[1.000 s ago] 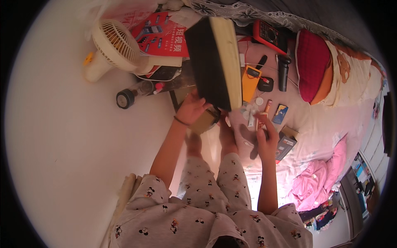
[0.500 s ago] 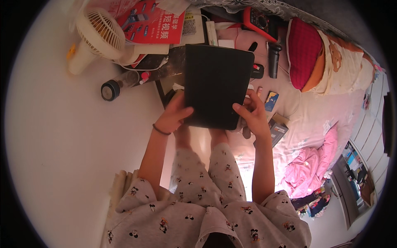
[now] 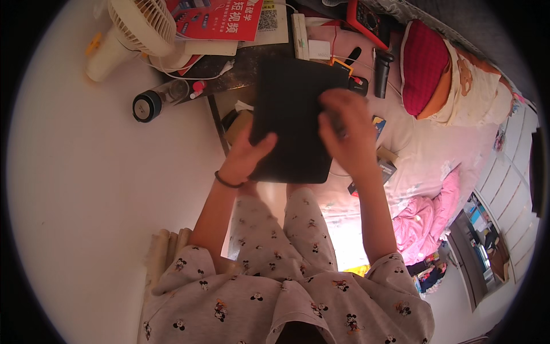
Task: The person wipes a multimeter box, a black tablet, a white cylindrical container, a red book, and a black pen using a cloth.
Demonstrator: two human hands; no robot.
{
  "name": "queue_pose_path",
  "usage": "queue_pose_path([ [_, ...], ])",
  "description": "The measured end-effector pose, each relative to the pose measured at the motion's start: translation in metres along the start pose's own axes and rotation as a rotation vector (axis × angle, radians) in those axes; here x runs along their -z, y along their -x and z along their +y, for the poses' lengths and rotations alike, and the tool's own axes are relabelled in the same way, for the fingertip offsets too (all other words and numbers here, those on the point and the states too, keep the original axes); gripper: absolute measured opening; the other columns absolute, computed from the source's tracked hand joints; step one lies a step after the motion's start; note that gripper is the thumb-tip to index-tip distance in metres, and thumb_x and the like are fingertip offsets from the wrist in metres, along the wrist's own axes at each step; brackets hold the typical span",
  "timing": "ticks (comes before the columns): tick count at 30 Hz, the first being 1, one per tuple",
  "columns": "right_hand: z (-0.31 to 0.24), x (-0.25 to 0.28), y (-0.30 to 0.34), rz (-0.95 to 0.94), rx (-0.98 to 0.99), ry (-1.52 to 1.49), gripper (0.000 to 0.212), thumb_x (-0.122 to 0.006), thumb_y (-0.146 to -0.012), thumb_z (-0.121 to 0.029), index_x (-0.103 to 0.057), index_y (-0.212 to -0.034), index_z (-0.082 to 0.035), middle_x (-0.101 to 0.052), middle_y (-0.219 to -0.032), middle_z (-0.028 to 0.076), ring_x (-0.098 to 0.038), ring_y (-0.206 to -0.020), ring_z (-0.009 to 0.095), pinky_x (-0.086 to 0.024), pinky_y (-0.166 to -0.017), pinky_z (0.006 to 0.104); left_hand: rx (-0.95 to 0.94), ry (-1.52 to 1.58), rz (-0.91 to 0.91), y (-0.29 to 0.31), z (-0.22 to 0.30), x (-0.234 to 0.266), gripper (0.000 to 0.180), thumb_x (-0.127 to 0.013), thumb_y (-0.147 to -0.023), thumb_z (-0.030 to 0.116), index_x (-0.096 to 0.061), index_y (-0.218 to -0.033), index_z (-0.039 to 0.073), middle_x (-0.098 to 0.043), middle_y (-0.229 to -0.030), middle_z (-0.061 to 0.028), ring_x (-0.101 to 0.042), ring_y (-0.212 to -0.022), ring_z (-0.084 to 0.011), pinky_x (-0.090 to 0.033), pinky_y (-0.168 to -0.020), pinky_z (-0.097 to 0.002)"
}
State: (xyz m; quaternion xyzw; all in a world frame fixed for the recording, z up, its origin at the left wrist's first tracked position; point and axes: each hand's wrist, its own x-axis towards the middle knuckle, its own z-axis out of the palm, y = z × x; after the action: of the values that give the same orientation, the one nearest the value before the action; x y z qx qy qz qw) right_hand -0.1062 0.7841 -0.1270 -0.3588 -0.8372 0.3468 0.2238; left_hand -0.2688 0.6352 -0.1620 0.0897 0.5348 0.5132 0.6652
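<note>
Black book (image 3: 286, 123), cartoon-patterned clothes (image 3: 246, 301), crimson cushion (image 3: 425, 66)

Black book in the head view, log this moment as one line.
left hand: holds black book, lower left edge | right hand: blurred at right edge, contact unclear | upper left: cream fan

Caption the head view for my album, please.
Left hand holding a black book, right hand blurred at its right edge.

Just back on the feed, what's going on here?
A person has a black-covered book in front of them, the left hand gripping its left edge, thumb on top. The right hand is blurred at its right side; contact is unclear. Farther off are a cream fan and a red multimeter.
</note>
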Motion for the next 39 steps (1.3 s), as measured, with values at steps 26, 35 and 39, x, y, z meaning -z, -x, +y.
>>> queue_pose_path([
  [26,-0.037,-0.034,0.025,-0.537,0.546,-0.146,0.043,-0.068,-0.063,-0.005,-0.065,-0.107,-0.006,-0.058,-0.115,0.012,-0.056,-0.105,0.03,-0.048,-0.085,0.0399,-0.103,0.084,-0.145,0.0,-0.009,0.017,0.09,-0.028,-0.086,0.072,-0.029,-0.145,0.004,-0.043,-0.142,-0.0098,-0.043,-0.128,-0.02,-0.036,-0.107,-0.0347],
  [35,-0.036,-0.039,0.018,-0.473,0.57,-0.106,0.052,-0.07,-0.065,-0.005,-0.063,-0.116,-0.006,-0.055,-0.122,0.013,-0.055,-0.107,0.034,-0.045,-0.093,0.0424,0.08,0.347,-0.07,0.009,-0.011,0.018,0.092,-0.026,-0.084,0.073,-0.029,-0.145,0.004,-0.044,-0.141,-0.0097,-0.045,-0.127,-0.0194,-0.038,-0.106,-0.0353],
  [39,-0.033,-0.035,-0.014,-0.219,0.362,0.022,0.056,-0.072,-0.065,-0.005,-0.058,-0.119,-0.005,-0.053,-0.123,0.011,-0.055,-0.104,0.03,-0.049,-0.09,0.037,-0.064,0.284,-0.059,0.002,-0.009,0.005,0.089,-0.029,-0.085,0.072,-0.034,-0.143,0.004,-0.046,-0.138,-0.0099,-0.047,-0.125,-0.0204,-0.039,-0.105,-0.0349],
])
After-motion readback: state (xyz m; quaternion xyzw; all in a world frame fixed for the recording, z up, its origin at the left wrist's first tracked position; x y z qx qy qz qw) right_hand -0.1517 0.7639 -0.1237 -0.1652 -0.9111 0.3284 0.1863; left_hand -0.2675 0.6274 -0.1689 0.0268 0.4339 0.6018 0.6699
